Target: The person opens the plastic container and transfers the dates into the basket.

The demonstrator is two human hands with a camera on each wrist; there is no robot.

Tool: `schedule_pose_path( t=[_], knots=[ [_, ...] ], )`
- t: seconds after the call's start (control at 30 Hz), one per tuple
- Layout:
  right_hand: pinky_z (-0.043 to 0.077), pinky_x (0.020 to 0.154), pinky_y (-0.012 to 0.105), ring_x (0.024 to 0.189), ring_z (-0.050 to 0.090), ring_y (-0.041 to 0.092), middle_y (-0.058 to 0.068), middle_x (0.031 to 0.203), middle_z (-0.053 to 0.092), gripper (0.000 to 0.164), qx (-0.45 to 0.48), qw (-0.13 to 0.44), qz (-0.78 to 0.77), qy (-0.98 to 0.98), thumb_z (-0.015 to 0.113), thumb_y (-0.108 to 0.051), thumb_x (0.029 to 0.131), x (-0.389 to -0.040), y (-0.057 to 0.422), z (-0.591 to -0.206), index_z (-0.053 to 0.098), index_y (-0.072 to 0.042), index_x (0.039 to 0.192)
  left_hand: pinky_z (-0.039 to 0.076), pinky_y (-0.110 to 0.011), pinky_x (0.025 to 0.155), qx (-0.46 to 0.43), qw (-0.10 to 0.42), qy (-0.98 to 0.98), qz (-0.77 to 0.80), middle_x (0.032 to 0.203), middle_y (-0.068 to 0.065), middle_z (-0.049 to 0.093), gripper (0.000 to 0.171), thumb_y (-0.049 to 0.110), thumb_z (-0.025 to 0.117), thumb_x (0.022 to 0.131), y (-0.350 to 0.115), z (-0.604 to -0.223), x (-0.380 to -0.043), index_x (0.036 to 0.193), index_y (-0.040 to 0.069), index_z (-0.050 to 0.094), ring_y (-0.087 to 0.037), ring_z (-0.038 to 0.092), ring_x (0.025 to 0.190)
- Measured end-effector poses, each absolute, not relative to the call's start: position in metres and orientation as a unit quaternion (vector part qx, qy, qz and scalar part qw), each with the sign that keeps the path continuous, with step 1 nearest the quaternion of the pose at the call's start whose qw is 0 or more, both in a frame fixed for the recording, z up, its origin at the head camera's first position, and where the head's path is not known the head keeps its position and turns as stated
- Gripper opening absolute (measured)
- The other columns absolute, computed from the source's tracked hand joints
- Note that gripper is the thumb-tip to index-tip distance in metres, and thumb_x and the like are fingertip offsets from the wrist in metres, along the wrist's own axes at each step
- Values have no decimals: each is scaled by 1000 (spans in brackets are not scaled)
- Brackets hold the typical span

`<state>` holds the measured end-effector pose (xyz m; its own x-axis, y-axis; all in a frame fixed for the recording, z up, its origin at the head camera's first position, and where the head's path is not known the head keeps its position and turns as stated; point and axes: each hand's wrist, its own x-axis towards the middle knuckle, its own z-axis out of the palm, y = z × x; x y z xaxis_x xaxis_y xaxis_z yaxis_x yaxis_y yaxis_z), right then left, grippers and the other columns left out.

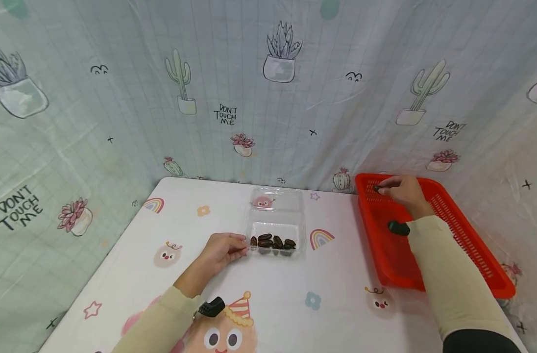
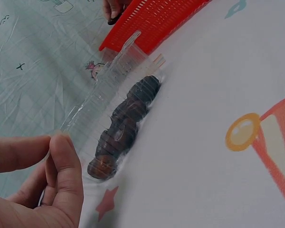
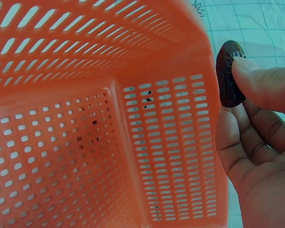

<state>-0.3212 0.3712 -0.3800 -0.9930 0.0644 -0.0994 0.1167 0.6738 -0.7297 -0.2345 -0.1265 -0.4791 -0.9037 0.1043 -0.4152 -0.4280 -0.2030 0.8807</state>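
Observation:
A clear plastic clamshell box (image 1: 275, 228) lies on the table with its lid folded back, away from me. Several dark brown dates (image 1: 265, 243) lie along its near side. My left hand (image 1: 223, 250) pinches the box's near left corner between thumb and fingers. Over at the far end of the red plastic basket (image 1: 385, 274), my right hand (image 1: 405, 192) holds a single date (image 3: 228, 71) between thumb and forefinger. That date is glossy and wrinkled, and it overlaps the basket's rim in the right wrist view.
The red basket has slotted walls (image 3: 168, 142) and stands at the table's right side. A printed cloth (image 1: 251, 88) hangs behind and along both sides of the white patterned table (image 1: 277, 304).

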Motion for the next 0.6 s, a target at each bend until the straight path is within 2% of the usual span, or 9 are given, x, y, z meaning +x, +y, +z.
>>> schedule_pose_path(
  t=[0.23,0.43,0.6],
  knots=[
    [47,98,44,120,48,37,26,139,55,40,59,32,-407,911,66,-22,103,-323,372,-388,63,4,133,63,-26,74,-136,170,609,763,90,-13,71,38,-11,62,92,-127,-479,-233,128,-21,56,-15,70,77],
    [48,100,46,120,51,37,27,138,58,38,61,37,-398,915,64,-19,104,-319,372,-391,63,5,134,63,-27,73,-138,171,610,762,89,-13,71,37,-12,62,91,-125,-480,-231,126,-21,57,-15,70,75],
    [49,95,42,116,53,37,29,135,60,38,60,31,-385,920,64,-19,104,-318,373,-393,64,6,132,63,-26,73,-139,174,609,761,90,-13,71,37,-11,62,91,-125,-480,-232,127,-21,57,-14,70,75]
  ],
)
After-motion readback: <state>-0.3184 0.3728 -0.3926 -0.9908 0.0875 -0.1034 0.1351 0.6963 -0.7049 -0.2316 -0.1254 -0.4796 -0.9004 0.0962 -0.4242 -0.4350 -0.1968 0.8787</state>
